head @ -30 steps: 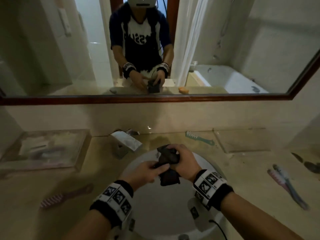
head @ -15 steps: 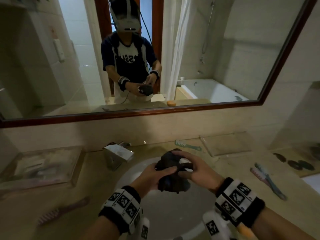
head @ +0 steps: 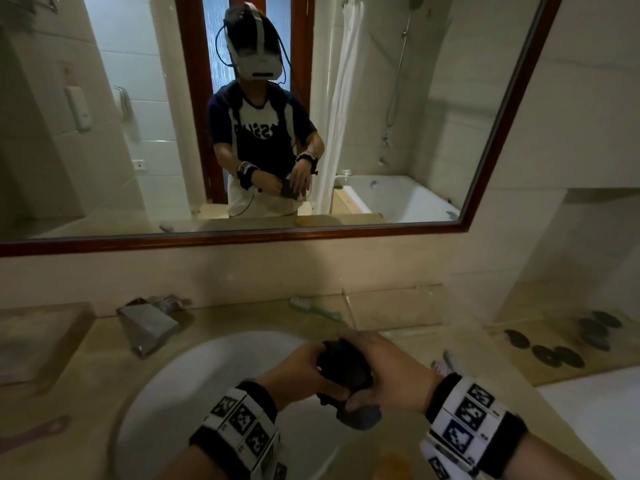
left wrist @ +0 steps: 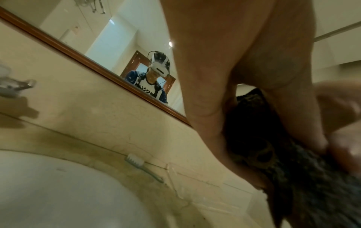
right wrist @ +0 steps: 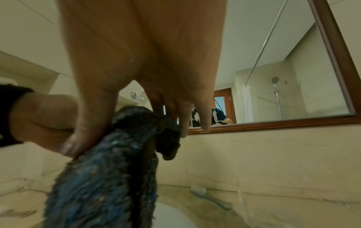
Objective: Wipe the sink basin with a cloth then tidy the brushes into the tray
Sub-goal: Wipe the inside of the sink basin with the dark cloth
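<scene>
Both hands hold a bunched dark blue cloth (head: 346, 372) over the right part of the white sink basin (head: 194, 393). My left hand (head: 301, 368) grips its left side. My right hand (head: 391, 372) wraps over the top, and its thumb (right wrist: 84, 131) presses into the cloth (right wrist: 109, 177). A green toothbrush (head: 313, 308) lies behind the basin, beside a clear tray (head: 391, 306). More toothbrushes (head: 445, 363) show just past my right hand. A pink brush (head: 31, 433) lies on the counter at far left. The left wrist view shows the cloth (left wrist: 273, 154) and the green toothbrush (left wrist: 142, 166).
A chrome faucet (head: 149, 323) stands behind the basin on the left. Another flat tray (head: 38, 337) sits at the far left. Dark pebbles (head: 561, 348) lie on a board at the right. A framed mirror (head: 311, 233) runs along the wall.
Both hands have kept hold of the cloth and bundled it tighter, drifting from the basin's middle toward its right side. The head view has lifted toward the mirror.
</scene>
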Tool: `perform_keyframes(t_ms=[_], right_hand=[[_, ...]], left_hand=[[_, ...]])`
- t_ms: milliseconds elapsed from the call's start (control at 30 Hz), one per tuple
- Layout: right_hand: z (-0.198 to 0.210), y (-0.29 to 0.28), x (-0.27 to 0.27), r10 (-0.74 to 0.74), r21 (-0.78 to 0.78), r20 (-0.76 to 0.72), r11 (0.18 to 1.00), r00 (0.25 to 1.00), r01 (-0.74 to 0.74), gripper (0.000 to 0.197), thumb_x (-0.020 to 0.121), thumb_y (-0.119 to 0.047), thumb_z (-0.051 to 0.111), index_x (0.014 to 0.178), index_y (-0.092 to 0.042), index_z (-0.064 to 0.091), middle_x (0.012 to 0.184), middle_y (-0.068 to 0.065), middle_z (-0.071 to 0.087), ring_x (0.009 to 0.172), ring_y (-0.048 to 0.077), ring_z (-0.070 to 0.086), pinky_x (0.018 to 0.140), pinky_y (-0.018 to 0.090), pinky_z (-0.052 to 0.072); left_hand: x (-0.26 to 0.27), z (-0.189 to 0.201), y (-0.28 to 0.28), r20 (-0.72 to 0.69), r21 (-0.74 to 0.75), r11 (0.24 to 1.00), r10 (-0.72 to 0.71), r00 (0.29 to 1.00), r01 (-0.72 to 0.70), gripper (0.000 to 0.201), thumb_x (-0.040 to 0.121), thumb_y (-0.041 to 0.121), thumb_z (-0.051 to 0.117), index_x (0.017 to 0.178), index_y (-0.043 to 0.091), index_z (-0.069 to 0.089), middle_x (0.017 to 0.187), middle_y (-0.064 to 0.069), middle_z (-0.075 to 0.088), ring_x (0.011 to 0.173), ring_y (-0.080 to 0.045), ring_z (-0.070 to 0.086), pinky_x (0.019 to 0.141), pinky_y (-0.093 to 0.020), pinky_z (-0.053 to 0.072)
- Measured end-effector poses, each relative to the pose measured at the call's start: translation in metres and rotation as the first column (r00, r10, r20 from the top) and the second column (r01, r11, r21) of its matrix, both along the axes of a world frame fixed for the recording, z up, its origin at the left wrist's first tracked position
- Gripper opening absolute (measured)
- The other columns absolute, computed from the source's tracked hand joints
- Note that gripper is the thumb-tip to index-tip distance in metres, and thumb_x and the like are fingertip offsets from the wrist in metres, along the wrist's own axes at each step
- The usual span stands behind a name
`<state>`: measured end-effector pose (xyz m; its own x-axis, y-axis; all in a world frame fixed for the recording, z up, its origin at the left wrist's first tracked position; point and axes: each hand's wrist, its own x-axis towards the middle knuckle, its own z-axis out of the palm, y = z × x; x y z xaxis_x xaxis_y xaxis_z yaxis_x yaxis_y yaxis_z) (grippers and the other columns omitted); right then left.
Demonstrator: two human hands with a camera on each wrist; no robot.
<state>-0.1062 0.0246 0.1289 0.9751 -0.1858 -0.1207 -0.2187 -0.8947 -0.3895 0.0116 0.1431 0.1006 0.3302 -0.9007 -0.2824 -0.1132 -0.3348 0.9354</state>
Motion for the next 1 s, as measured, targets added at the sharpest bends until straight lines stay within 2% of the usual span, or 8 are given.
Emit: perform_keyframes(t_ms=[133, 267, 367, 500, 633, 767, 867, 1000], right_hand=[[-0.007, -0.037, -0.018, 0.052, 0.295, -0.139, 0.955, 0.989, -0.008, 0.080, 0.071, -0.027, 0.081, 0.138, -0.024, 0.038, 0.137, -0.002, 0.049, 0.121, 0.013, 0.048, 0.101, 0.027, 0.039], [-0.016, -0.059, -0.019, 0.005, 0.361, -0.137, 0.931, 0.991, 0.045, 0.057, 0.074, -0.023, 0.079, 0.120, -0.028, 0.047, 0.116, -0.004, 0.055, 0.109, 0.012, 0.052, 0.088, 0.022, 0.042], [-0.023, -0.070, -0.016, -0.053, 0.393, -0.131, 0.914, 0.990, 0.101, 0.044, 0.072, -0.021, 0.081, 0.104, -0.030, 0.052, 0.106, -0.004, 0.060, 0.106, 0.018, 0.059, 0.088, 0.029, 0.050], [-0.029, -0.081, -0.010, -0.104, 0.423, -0.135, 0.893, 0.985, 0.152, 0.032, 0.068, -0.018, 0.083, 0.093, -0.023, 0.064, 0.092, -0.002, 0.067, 0.090, 0.015, 0.065, 0.080, 0.028, 0.052], [-0.034, -0.105, -0.004, -0.275, 0.423, -0.089, 0.860, 0.957, 0.286, 0.024, 0.064, -0.019, 0.086, 0.081, -0.020, 0.068, 0.074, -0.007, 0.065, 0.064, -0.005, 0.059, 0.061, 0.010, 0.047], [-0.044, -0.139, 0.001, -0.468, 0.562, -0.062, 0.713, 0.881, 0.419, 0.022, 0.069, -0.018, 0.082, 0.085, -0.016, 0.068, 0.085, 0.002, 0.068, 0.080, 0.014, 0.064, 0.066, 0.017, 0.053], [-0.051, -0.166, 0.009, -0.572, 0.665, -0.118, 0.561, 0.811, 0.493, 0.035, 0.077, -0.015, 0.076, 0.108, -0.004, 0.064, 0.096, 0.006, 0.065, 0.078, 0.010, 0.061, 0.061, 0.011, 0.053], [-0.066, -0.209, 0.026, -0.590, 0.761, -0.276, 0.348, 0.759, 0.547, 0.045, 0.083, -0.016, 0.069, 0.124, -0.004, 0.054, 0.116, 0.012, 0.062, 0.106, 0.030, 0.062, 0.095, 0.041, 0.053]], left_hand=[[-0.027, -0.012, -0.021, -0.053, 0.024, 0.999, 0.030, 0.998, -0.029, 0.036, 0.075, -0.003, 0.076, 0.092, 0.025, 0.060, 0.091, 0.010, 0.063, 0.080, 0.003, 0.062, 0.069, -0.014, 0.056], [-0.032, -0.022, -0.033, -0.098, 0.069, 0.979, 0.199, 0.975, -0.193, 0.060, 0.067, 0.001, 0.083, 0.112, 0.014, 0.045, 0.102, 0.006, 0.052, 0.100, -0.021, 0.056, 0.068, -0.022, 0.055], [-0.028, -0.027, -0.043, -0.066, 0.031, 0.972, 0.236, 0.969, -0.235, 0.078, 0.065, 0.001, 0.084, 0.129, 0.014, 0.041, 0.114, 0.002, 0.051, 0.112, -0.025, 0.056, 0.079, -0.029, 0.055], [-0.019, -0.028, -0.057, -0.052, 0.015, 0.988, 0.157, 0.986, -0.156, 0.080, 0.069, -0.003, 0.081, 0.137, 0.013, 0.043, 0.127, -0.002, 0.054, 0.113, -0.019, 0.055, 0.075, -0.018, 0.053], [-0.011, -0.035, -0.080, -0.069, 0.063, 0.981, 0.189, 0.979, -0.185, 0.072, 0.075, 0.007, 0.079, 0.137, 0.014, 0.045, 0.137, -0.010, 0.054, 0.123, -0.026, 0.055, 0.100, -0.039, 0.051], [-0.008, -0.036, -0.108, -0.234, 0.098, 0.977, 0.205, 0.950, -0.187, 0.064, 0.082, 0.019, 0.073, 0.135, 0.026, 0.037, 0.122, -0.004, 0.058, 0.102, -0.022, 0.063, 0.079, -0.030, 0.057], [0.005, -0.042, -0.137, -0.281, 0.080, 0.967, 0.254, 0.925, -0.242, 0.066, 0.080, 0.009, 0.074, 0.134, 0.023, 0.039, 0.116, -0.007, 0.060, 0.099, -0.026, 0.063, 0.083, -0.037, 0.057], [0.024, -0.055, -0.188, -0.123, 0.068, 0.926, 0.376, 0.918, -0.370, 0.060, 0.086, 0.002, 0.066, 0.138, 0.010, 0.038, 0.120, -0.023, 0.060, 0.111, -0.039, 0.060, 0.095, -0.047, 0.052]])
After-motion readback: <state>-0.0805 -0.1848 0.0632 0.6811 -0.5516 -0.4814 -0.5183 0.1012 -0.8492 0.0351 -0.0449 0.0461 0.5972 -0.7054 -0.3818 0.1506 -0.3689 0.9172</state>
